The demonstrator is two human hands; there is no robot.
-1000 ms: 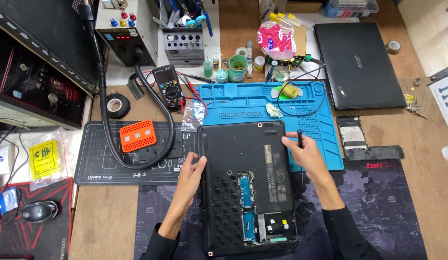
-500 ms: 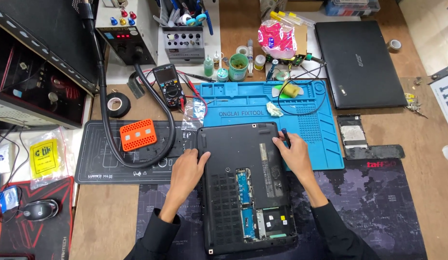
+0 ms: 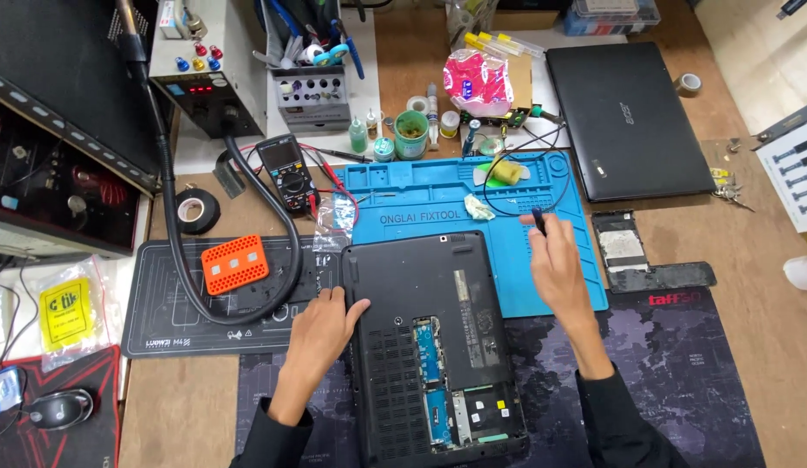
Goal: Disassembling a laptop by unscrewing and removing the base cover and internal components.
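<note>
A black laptop (image 3: pixel 429 347) lies upside down on a dark printed desk mat (image 3: pixel 681 381), its matte plastic underside facing up. Part of the bottom cover is off, showing blue circuit boards, silver metal strips and a grid of vent slots. The left hand (image 3: pixel 321 325) rests flat against the laptop's left edge, fingers together and thumb spread onto the case, gripping nothing. The right hand (image 3: pixel 559 264) hovers just beyond the laptop's right edge, its fingers pinched around a thin dark tool (image 3: pixel 539 218) that points up and away; what kind of tool it is cannot be told.

Just behind the laptop lies a blue rubbery work mat (image 3: pixel 438 195) with moulded trays along its far rim. To the left, a black mat (image 3: pixel 161 303) carries an orange perforated block (image 3: pixel 234 263) and a thick looped black hose (image 3: pixel 174 225). Near them sit a multimeter (image 3: pixel 285 169) and a roll of black tape (image 3: pixel 196 211). Further right, a second closed black laptop (image 3: pixel 624 117) rests on the brown wooden tabletop (image 3: pixel 750 234). At the back stand small bottles and a metal box (image 3: pixel 204 69) with coloured knobs.
</note>
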